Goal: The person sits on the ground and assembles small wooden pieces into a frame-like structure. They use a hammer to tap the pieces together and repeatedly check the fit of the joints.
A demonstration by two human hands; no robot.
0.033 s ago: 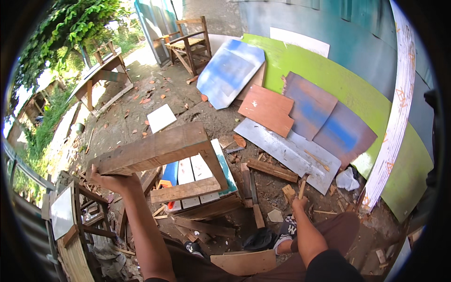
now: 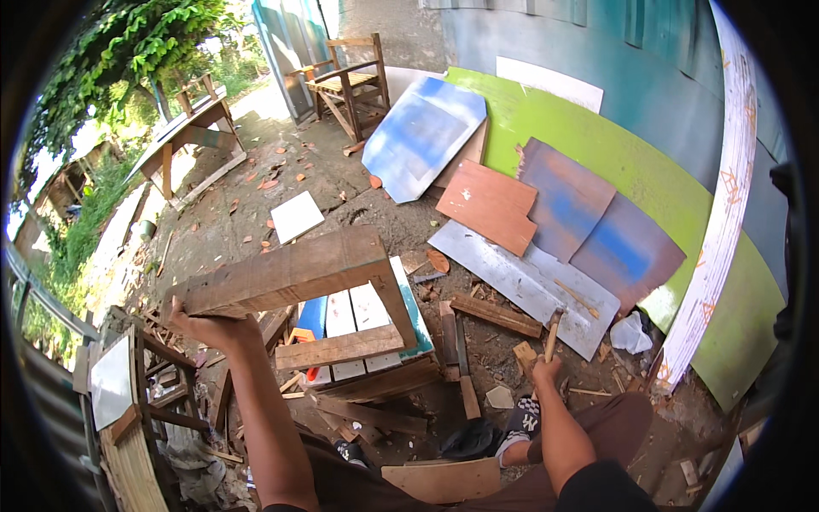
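Over littered ground [image 2: 246,224], left hand [image 2: 212,329] still grips wooden frame [image 2: 281,275]; right hand [image 2: 547,370], wooden handle [image 2: 553,336], now showing slightly longer.

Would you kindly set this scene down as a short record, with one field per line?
Setting: outdoor yard, dirt ground
Left hand: grips the left end of a wooden frame
Right hand: grips a wooden-handled tool, possibly a hammer
Behind the frame's lower rail: painted slats; contact unclear
On the ground ahead: white square panel
Far side: wooden chair
Along the wall: large green sheet, blue-and-white panel leaning
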